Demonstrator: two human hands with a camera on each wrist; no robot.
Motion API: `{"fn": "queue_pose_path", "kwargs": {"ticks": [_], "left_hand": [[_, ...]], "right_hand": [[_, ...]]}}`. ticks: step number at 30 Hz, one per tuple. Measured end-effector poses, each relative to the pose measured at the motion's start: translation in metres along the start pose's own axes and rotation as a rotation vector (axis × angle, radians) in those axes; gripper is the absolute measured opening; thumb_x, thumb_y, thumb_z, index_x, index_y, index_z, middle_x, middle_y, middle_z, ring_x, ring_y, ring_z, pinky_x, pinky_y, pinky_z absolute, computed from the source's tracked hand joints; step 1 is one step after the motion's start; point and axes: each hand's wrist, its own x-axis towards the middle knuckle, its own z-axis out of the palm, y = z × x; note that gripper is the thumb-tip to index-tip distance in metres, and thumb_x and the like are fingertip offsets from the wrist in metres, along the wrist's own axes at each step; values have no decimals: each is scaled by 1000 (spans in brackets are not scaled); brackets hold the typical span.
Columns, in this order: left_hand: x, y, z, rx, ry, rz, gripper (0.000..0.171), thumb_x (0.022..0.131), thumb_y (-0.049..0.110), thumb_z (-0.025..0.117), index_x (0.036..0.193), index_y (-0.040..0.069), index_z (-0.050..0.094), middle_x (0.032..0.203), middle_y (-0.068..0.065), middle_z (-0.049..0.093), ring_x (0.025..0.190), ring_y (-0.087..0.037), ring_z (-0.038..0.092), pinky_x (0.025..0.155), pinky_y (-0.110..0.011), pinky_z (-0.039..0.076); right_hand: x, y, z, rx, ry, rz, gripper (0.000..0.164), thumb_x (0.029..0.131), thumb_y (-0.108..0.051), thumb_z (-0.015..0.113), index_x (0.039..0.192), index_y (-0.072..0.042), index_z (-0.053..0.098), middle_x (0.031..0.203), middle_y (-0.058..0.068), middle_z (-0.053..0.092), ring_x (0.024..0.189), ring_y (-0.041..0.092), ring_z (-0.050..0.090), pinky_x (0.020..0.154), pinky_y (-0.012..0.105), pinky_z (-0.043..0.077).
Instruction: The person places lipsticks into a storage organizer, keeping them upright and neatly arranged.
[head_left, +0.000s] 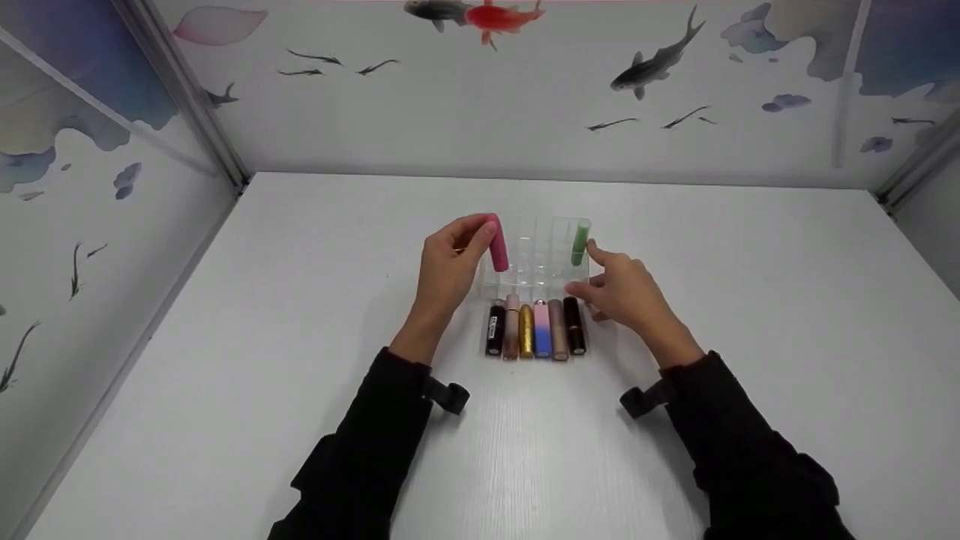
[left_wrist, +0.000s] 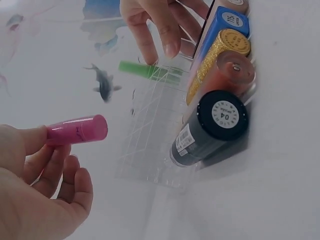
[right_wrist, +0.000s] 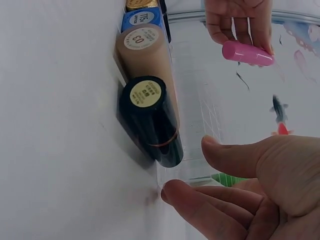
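Note:
Between thumb and fingers, my left hand [head_left: 444,266] pinches a pink lipstick tube [head_left: 500,251], held tilted over the left side of a clear divided organizer [head_left: 536,283]. A green tube [head_left: 580,244] stands in the organizer's right back part. At that right side, my right hand [head_left: 628,289] has thumb and forefinger spread, fingertips close to the organizer's wall and front corner. In the right wrist view, nothing lies between the thumb and fingers of the right hand [right_wrist: 260,195]. The left wrist view shows the pink tube [left_wrist: 80,130] apart from the organizer [left_wrist: 145,145].
Along the organizer's front lies a row of cosmetics tubes: a black one with a white label [head_left: 495,330], a brownish-pink one [head_left: 511,330], a gold one [head_left: 526,331], a pink-and-blue one [head_left: 541,331], a taupe one [head_left: 558,331] and a black lipstick [head_left: 574,328]. Fish-patterned panels [head_left: 525,112] border the white table [head_left: 225,337].

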Motion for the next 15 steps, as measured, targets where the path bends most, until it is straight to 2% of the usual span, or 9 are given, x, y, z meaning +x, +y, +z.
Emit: {"fn": "queue_pose_path", "kwargs": {"ticks": [4,7,15], "left_hand": [[8,1,1,36,32,104,31,102,24,64,126,6,70,110,-3,71,97,-18,61,85,-32,52],[14,0,3,46,47,151,31,102,23,65,127,6,69,111,-4,71,96,-18,62,83,-32,53],[20,-6,5,120,65,170,33,101,22,66,129,6,68,116,-5,70,97,-16,63,84,-29,54]], "right_hand": [[-1,1,0,-22,21,-15,83,98,-20,71,161,-5,20,127,27,64,87,29,75,69,34,61],[-1,2,1,-27,24,-31,82,98,-20,71,161,-4,20,126,27,65,83,28,75,69,35,61],[0,-1,2,0,22,-12,83,97,-20,72,161,-7,20,126,26,65,82,26,75,65,33,60]]}}
